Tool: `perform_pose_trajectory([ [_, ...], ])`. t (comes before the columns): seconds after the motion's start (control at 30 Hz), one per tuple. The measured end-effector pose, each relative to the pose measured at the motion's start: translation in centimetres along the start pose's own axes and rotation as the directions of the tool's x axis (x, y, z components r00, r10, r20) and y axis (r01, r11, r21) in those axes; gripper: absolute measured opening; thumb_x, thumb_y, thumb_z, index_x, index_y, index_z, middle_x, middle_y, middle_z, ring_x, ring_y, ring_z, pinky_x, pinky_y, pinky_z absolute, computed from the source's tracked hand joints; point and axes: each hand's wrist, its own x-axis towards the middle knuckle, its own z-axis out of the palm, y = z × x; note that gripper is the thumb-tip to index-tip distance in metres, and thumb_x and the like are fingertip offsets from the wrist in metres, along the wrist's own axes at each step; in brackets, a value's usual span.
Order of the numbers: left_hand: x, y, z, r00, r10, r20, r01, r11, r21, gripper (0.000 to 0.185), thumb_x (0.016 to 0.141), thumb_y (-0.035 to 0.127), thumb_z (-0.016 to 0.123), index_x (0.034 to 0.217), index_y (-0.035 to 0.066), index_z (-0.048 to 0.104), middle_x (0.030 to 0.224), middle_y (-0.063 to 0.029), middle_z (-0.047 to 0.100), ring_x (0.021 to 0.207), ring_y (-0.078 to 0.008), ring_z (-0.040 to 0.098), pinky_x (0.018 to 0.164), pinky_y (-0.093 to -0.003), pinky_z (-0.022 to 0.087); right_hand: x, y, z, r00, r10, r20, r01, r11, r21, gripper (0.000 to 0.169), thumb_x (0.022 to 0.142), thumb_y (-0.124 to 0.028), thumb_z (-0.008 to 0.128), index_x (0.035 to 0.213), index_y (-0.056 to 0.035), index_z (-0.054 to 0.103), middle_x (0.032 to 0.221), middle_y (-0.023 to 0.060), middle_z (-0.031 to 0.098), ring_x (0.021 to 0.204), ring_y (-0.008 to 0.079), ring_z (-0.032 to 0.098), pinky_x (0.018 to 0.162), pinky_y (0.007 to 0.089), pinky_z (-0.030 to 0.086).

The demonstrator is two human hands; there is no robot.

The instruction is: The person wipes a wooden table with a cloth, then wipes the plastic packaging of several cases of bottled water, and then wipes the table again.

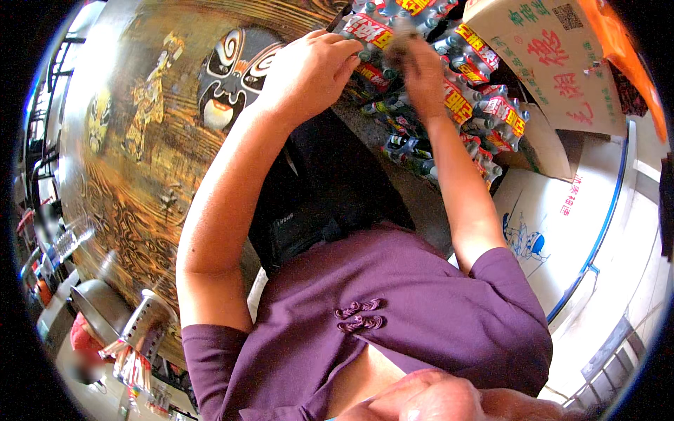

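My left hand [316, 73] hangs over the edge of a brown wood-grain table [174, 179], palm down with curled fingers. Its fingertips come close to shrink-wrapped packs of plastic bottles [371, 31]; the palm side is hidden. My right hand [424, 73] is blurred by motion in front of more bottle packs [453, 100]. A brownish blurred patch shows at its fingers, and I cannot tell whether it is a held thing. Beneath the left hand lies a painted opera mask [224, 73] on the tabletop, partly covered by the hand and forearm.
Cardboard boxes [574, 68] bearing writing stand at the right, with orange plastic [616, 47] above. Below them is a white panel [558, 221] with a blue edge. A metal bowl [100, 302] and a perforated metal holder [147, 316] are at lower left. Black trousers [326, 189] show between my arms.
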Motion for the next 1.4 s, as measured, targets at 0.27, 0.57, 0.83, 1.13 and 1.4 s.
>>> perform_pose_trajectory([
  [0.27,0.2,-0.1,0.2,0.992,0.037,-0.121,-0.054,0.989,-0.141,0.013,0.092,0.013,0.068,0.102,0.008,0.075,0.096,-0.0105,0.073,0.093,-0.0308,0.069,0.083,-0.0411,0.056,0.2,2.0,6.6,0.987,-0.030,0.156,0.079,0.946,-0.315,0.060,0.088,-0.019,0.070,0.146,-0.0150,0.053,0.148,0.0153,0.053,0.140,0.0403,0.045,0.116,0.0581,0.032],
  [0.57,0.6,-0.1,0.1,0.993,-0.030,-0.114,0.000,0.969,-0.247,0.013,0.092,0.013,0.068,0.102,0.007,0.075,0.091,-0.0110,0.072,0.089,-0.0314,0.068,0.081,-0.0410,0.056,8.0,2.7,12.8,0.999,0.048,0.021,-0.033,0.890,-0.454,0.040,0.098,-0.027,0.055,0.131,-0.0072,0.065,0.149,0.0151,0.055,0.137,0.0406,0.047,0.112,0.0566,0.034],
  [0.83,0.0,-0.5,0.0,0.996,-0.022,-0.086,-0.002,0.963,-0.270,0.015,0.089,0.016,0.068,0.101,0.010,0.074,0.090,-0.0106,0.070,0.090,-0.0326,0.068,0.079,-0.0438,0.057,2.7,-1.4,10.6,0.900,0.040,0.433,-0.067,0.997,0.047,0.022,0.095,-0.025,0.058,0.109,-0.0109,0.069,0.113,0.0103,0.070,0.115,0.0306,0.063,0.099,0.0460,0.048],
  [1.13,-6.8,1.9,-4.8,0.948,-0.225,-0.227,0.148,0.939,-0.310,0.019,0.093,0.011,0.068,0.112,0.008,0.072,0.106,-0.0109,0.072,0.102,-0.0322,0.068,0.089,-0.0417,0.056,5.8,-6.5,1.3,0.853,0.503,0.138,-0.512,0.757,0.407,0.042,0.111,-0.033,0.051,0.126,0.0054,0.062,0.118,0.0152,0.069,0.101,0.0215,0.061,0.094,0.0348,0.049],
  [1.4,-14.9,2.6,-8.7,0.781,-0.475,-0.406,0.416,0.880,-0.230,0.018,0.094,0.002,0.067,0.110,0.004,0.075,0.105,-0.0126,0.075,0.099,-0.0272,0.071,0.090,-0.0360,0.055,11.9,-15.5,-2.0,0.983,0.167,0.082,-0.184,0.815,0.549,0.037,0.108,-0.032,0.055,0.121,0.0016,0.066,0.115,0.0154,0.070,0.107,0.0290,0.061,0.097,0.0386,0.047],
])
